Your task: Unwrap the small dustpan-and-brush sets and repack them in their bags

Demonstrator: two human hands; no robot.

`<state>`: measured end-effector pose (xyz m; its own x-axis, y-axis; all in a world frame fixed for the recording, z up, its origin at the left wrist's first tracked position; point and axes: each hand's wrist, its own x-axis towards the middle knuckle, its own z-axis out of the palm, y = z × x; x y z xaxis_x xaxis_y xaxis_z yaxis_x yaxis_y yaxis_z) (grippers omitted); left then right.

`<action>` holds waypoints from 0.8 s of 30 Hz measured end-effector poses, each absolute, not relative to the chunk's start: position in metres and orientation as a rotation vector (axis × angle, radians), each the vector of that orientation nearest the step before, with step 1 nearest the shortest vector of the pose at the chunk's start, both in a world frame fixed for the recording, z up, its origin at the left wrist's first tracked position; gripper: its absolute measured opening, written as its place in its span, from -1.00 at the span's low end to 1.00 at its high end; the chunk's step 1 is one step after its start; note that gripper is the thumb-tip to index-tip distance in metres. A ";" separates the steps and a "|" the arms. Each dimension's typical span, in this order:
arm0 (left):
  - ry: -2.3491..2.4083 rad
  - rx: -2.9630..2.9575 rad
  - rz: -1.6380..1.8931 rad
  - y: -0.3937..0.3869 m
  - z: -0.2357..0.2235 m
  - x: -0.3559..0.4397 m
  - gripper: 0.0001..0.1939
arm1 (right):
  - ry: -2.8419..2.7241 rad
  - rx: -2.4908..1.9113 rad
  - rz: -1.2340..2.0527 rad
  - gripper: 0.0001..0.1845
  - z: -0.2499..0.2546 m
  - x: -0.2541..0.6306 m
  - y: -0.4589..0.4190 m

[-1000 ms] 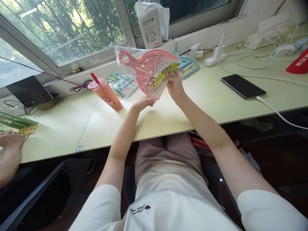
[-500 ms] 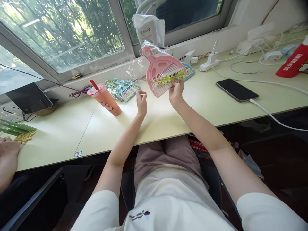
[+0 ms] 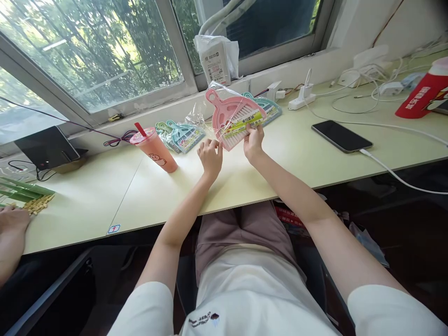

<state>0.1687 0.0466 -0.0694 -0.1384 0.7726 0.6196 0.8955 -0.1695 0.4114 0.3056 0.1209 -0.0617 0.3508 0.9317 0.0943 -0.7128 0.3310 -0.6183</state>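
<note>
My right hand [image 3: 254, 142] grips the lower right edge of a pink dustpan-and-brush set [image 3: 233, 114] in clear wrapping, thumb on its yellow-green label. The set is tilted above the table, handle up and to the left. My left hand [image 3: 210, 158] is palm down by the set's lower left corner, fingers bent and slightly apart; whether they touch the wrapping is unclear. Several wrapped green and blue dustpan sets [image 3: 187, 136] lie behind my left hand. Partly hidden behind the pink set is another wrapped teal set [image 3: 271, 111].
A pink drink cup [image 3: 157, 151] with a red straw stands to the left. On the right are a phone [image 3: 342, 136] on a white cable, a power strip [image 3: 301, 101] and a red cup [image 3: 416, 95]. Another person's hand [image 3: 12, 224] rests at the far left edge.
The pink set has come down slightly in view, and its top leans back. My left hand has turned from a raised pinch to palm down, closer to the set's lower corner.
</note>
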 end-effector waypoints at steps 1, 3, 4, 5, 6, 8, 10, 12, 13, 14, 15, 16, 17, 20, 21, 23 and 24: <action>-1.903 -1.960 -1.205 0.046 -0.070 0.168 -0.76 | -0.476 -0.532 1.136 -0.73 -0.062 0.307 0.122; -1.873 -1.971 -1.254 0.047 -0.071 0.168 -0.78 | -0.489 -0.532 1.152 -0.75 -0.063 0.312 0.128; -1.852 -1.974 -1.299 0.047 -0.071 0.167 -0.79 | -0.501 -0.530 1.162 -0.76 -0.064 0.314 0.131; -1.823 -1.975 -1.354 0.048 -0.072 0.166 -0.82 | -0.513 -0.527 1.173 -0.76 -0.064 0.317 0.133; -1.786 -1.972 -1.421 0.049 -0.072 0.165 -0.84 | -0.528 -0.522 1.186 -0.75 -0.065 0.318 0.136; -1.689 -1.969 -1.579 0.052 -0.073 0.161 -0.88 | -0.562 -0.504 1.222 -0.72 -0.065 0.319 0.138; -1.573 -1.983 -1.745 0.054 -0.072 0.156 -0.88 | -0.592 -0.478 1.262 -0.70 -0.064 0.317 0.138; -1.478 -2.023 -1.864 0.056 -0.069 0.151 -0.85 | -0.594 -0.457 1.288 -0.67 -0.061 0.314 0.135; -1.449 -2.055 -1.893 0.056 -0.067 0.149 -0.84 | -0.590 -0.449 1.294 -0.67 -0.060 0.313 0.134; -1.432 -2.094 -1.902 0.055 -0.065 0.148 -0.82 | -0.588 -0.442 1.296 -0.67 -0.059 0.312 0.133; -1.421 -2.147 -1.896 0.054 -0.063 0.147 -0.80 | -0.592 -0.436 1.294 -0.68 -0.057 0.312 0.132; -1.411 -2.213 -1.879 0.052 -0.062 0.147 -0.78 | -0.597 -0.430 1.291 -0.69 -0.056 0.313 0.131; -1.396 -2.283 -1.860 0.050 -0.061 0.148 -0.75 | -0.596 -0.427 1.288 -0.70 -0.055 0.313 0.131; -1.344 -2.353 -1.914 0.048 -0.064 0.151 -0.66 | -0.557 -0.418 1.282 -0.71 -0.053 0.315 0.130; -1.333 -2.311 -1.986 0.048 -0.065 0.152 -0.64 | -0.549 -0.411 1.283 -0.70 -0.052 0.314 0.130; -1.344 -2.166 -2.129 0.050 -0.068 0.153 -0.62 | -0.559 -0.392 1.282 -0.69 -0.052 0.312 0.128; -1.374 -2.099 -2.159 0.051 -0.069 0.154 -0.61 | -0.571 -0.383 1.283 -0.68 -0.052 0.310 0.127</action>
